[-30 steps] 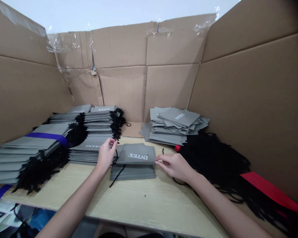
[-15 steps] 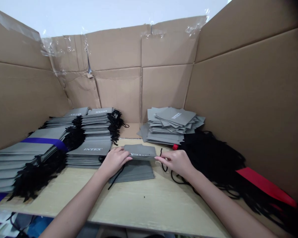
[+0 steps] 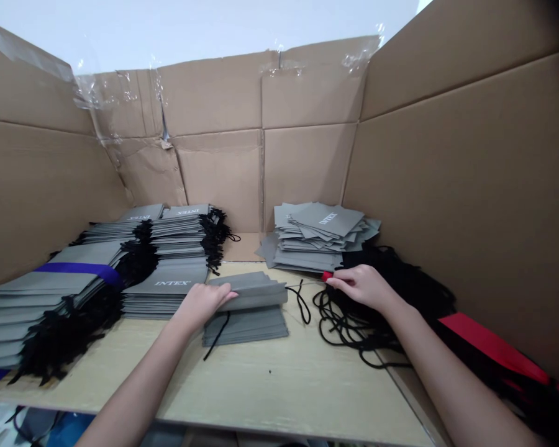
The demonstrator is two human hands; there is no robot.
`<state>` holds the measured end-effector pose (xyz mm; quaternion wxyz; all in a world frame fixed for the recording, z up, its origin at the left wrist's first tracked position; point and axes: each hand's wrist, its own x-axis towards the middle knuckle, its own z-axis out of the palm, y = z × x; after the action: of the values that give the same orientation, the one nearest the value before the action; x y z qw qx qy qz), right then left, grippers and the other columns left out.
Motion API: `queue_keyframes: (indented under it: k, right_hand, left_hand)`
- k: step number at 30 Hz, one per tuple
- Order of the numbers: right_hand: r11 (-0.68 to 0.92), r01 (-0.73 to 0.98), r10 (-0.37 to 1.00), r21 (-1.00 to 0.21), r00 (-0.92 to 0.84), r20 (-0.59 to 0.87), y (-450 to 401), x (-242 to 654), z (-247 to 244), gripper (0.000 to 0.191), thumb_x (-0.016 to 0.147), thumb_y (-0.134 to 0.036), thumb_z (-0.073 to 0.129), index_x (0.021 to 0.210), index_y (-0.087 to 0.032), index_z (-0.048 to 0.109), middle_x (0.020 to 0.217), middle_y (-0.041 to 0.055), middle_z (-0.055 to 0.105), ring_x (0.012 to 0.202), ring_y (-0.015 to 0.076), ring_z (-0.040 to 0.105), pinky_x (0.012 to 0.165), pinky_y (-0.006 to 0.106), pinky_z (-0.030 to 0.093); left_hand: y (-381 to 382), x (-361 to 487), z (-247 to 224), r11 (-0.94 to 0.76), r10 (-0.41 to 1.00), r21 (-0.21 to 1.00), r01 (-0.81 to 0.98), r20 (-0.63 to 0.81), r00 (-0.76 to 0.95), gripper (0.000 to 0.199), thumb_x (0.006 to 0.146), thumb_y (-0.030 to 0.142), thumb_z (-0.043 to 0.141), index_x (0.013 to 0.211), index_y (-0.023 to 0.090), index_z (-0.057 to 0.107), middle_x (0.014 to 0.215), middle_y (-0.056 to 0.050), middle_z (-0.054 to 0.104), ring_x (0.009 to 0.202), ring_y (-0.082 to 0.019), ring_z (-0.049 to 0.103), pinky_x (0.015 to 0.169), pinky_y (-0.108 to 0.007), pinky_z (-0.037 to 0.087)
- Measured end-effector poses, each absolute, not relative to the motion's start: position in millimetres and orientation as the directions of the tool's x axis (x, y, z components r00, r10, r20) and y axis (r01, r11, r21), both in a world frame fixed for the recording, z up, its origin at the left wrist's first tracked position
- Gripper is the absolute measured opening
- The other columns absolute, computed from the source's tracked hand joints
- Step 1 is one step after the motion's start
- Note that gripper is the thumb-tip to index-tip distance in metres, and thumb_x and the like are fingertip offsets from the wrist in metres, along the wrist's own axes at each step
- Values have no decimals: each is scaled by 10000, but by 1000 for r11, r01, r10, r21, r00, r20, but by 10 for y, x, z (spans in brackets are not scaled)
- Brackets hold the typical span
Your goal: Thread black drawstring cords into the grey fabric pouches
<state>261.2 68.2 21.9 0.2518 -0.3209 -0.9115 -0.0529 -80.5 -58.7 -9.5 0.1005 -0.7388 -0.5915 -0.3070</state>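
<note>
My left hand (image 3: 207, 303) is closed on the left end of a grey fabric pouch (image 3: 256, 290), thumb on top. A black cord (image 3: 217, 337) hangs below that hand, and another short black cord (image 3: 302, 304) lies off the pouch's right end. More flat grey pouches (image 3: 249, 327) lie in a small pile just under the held one. My right hand (image 3: 363, 285) pinches the red end (image 3: 327, 276) of a thin tool, whose slim shaft points left toward the pouch. Whether the shaft touches the pouch, I cannot tell. Loose black cords (image 3: 349, 316) spread below my right hand.
Stacked grey pouches with black cords (image 3: 165, 292) stand on the left, some under a purple strap (image 3: 79, 270). A heap of grey pouches (image 3: 326, 233) sits behind my right hand. A red strip (image 3: 494, 347) crosses black cords at right. Cardboard walls (image 3: 218, 167) enclose the tabletop (image 3: 270, 397).
My right hand has left the pouch's right end, moved right and up, and taken hold of the red-ended tool. My left hand keeps the pouch, whose face has tilted.
</note>
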Motion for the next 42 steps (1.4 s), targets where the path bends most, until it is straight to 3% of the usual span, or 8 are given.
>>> queue_keyframes:
  k: [9,15,21,24,27,31,38,42]
  right_hand:
    - [597,796,732,-100,-489,475,871,2897,201,544,878,-476,305,488,-176,540,463,21,568,447,139,480,486,246,253]
    - [501,862,774,-72,-410,483,1017,3046,94,555,871,-480,289,478,-178,539,449,23,549,459,150,487,468,249,231]
    - [460,887,766,40,-419,488,959,2899,137,434,852,-442,362,701,-199,689,683,56,665,636,204,586,521,264,337]
    - [557,827,630,77,-482,609,743,2591,176,339,851,-336,393,844,-190,699,955,95,647,810,227,580,656,312,410]
    - [820,568,434,70,-696,571,458,2203,155,296,804,-206,453,1033,-225,640,1146,80,565,1041,234,486,846,352,391]
    - [938,341,325,-68,-792,517,254,1895,38,325,764,-123,470,1043,-214,608,1023,59,625,956,208,513,887,379,376]
    - [921,376,349,-98,-690,634,434,1911,-144,211,872,-234,455,906,-196,659,805,53,679,751,177,569,746,326,440]
    - [913,401,337,-70,-646,685,465,1908,-166,199,846,-194,477,915,-200,664,816,43,686,755,166,601,848,367,427]
  left_hand:
    - [-619,-860,-52,-134,933,-71,988,326,150,386,918,436,253,721,205,491,598,-17,599,569,-171,570,499,-228,221]
    - [-618,-895,-82,-193,913,13,981,369,174,406,909,475,235,721,212,480,564,16,521,519,-134,496,505,-214,235]
    - [-620,-868,-110,-232,921,132,964,348,174,410,899,493,240,686,208,446,552,35,451,506,-113,423,509,-210,241]
    - [-615,-822,-125,-261,917,160,952,350,193,411,896,499,245,683,207,440,546,40,427,505,-108,397,513,-209,243]
    - [-604,-786,-154,-286,917,167,944,335,218,405,894,499,258,687,206,447,556,37,444,517,-111,410,517,-212,243]
    - [-604,-784,-184,-281,922,157,947,317,222,406,896,500,243,704,211,453,580,26,477,542,-125,454,522,-219,250]
    - [-611,-772,-180,-241,929,124,962,317,192,407,898,501,234,715,218,462,562,23,482,525,-135,469,511,-228,248]
    - [-601,-747,-198,-238,927,102,966,321,194,407,903,491,225,732,218,474,568,16,505,532,-142,494,508,-230,247]
